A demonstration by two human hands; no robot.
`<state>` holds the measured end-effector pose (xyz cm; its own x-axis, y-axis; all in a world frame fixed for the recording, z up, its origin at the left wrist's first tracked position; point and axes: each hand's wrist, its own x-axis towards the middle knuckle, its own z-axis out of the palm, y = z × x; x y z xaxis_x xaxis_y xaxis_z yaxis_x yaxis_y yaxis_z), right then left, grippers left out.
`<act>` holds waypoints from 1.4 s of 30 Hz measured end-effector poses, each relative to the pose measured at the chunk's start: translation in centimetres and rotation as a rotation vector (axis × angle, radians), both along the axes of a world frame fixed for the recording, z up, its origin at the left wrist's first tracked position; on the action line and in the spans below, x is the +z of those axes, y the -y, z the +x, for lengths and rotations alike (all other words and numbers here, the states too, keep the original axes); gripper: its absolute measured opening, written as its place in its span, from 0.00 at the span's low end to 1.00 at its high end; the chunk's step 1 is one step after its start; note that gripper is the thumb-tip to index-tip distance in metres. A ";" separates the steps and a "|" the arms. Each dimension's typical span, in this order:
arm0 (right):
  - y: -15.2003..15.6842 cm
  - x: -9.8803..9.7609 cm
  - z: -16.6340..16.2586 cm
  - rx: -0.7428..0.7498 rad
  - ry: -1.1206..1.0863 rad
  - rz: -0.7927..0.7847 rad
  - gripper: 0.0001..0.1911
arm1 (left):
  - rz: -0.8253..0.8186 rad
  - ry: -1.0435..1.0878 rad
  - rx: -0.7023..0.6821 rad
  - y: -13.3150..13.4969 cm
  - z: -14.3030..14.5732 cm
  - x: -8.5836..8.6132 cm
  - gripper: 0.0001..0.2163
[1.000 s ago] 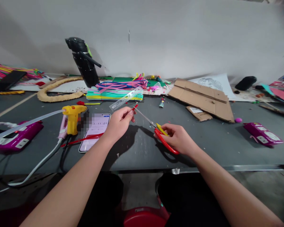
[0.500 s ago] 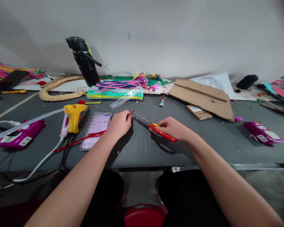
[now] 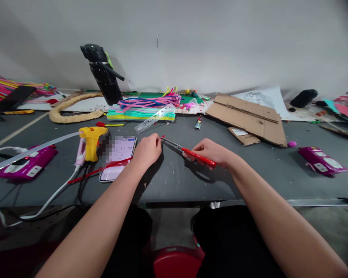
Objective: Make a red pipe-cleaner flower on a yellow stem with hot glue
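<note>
My left hand (image 3: 147, 150) is closed in a pinch on a thin red pipe cleaner (image 3: 161, 137), whose short end sticks out past my fingertips. My right hand (image 3: 212, 151) grips red-handled scissors (image 3: 197, 156). Their metal blades point left and meet the red end just beyond my left fingers. Both hands hover low over the grey table (image 3: 174, 175), near its front edge. A longer red strand (image 3: 98, 170) trails from under my left wrist across the phone (image 3: 118, 157).
A yellow glue gun (image 3: 91, 141) with cables stands left of the phone. A clear ruler (image 3: 155, 118), stacked coloured pipe cleaners (image 3: 142, 109), a black bottle (image 3: 103, 75), cardboard pieces (image 3: 247, 118), a lighter (image 3: 198, 123) and purple packets (image 3: 321, 161) lie around.
Both hands have sunk lower toward the table. The scissors have tilted flatter and their blades have closed in on the red end in my left fingers.
</note>
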<state>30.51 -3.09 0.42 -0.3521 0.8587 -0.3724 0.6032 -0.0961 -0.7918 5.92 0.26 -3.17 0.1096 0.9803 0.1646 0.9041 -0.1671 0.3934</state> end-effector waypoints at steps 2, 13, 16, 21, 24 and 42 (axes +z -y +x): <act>-0.1 0.2 0.0 -0.004 -0.004 -0.015 0.32 | -0.002 -0.004 0.004 -0.1 0.0 -0.1 0.11; 0.3 0.1 -0.2 -0.063 -0.062 -0.037 0.31 | -0.019 0.033 0.003 0.1 -0.1 0.4 0.11; 0.3 0.2 -0.1 -0.072 -0.080 -0.063 0.32 | -0.013 0.058 -0.003 0.3 -0.2 0.6 0.12; 0.1 0.6 0.3 -0.054 -0.097 -0.113 0.32 | 0.014 0.098 0.005 0.4 -0.5 0.8 0.11; 0.0 1.1 0.8 -0.005 -0.132 -0.151 0.33 | 0.027 0.127 0.010 0.4 -0.7 0.9 0.11; 2.3 -0.2 0.9 -0.022 -0.044 0.068 0.30 | 0.054 0.453 -0.025 0.6 -1.1 0.7 0.07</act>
<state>31.41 -5.38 0.26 -0.3479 0.8891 -0.2975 0.5662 -0.0536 -0.8225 4.84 -0.38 -2.50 0.0379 0.9669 0.2525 0.6387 -0.2178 0.7380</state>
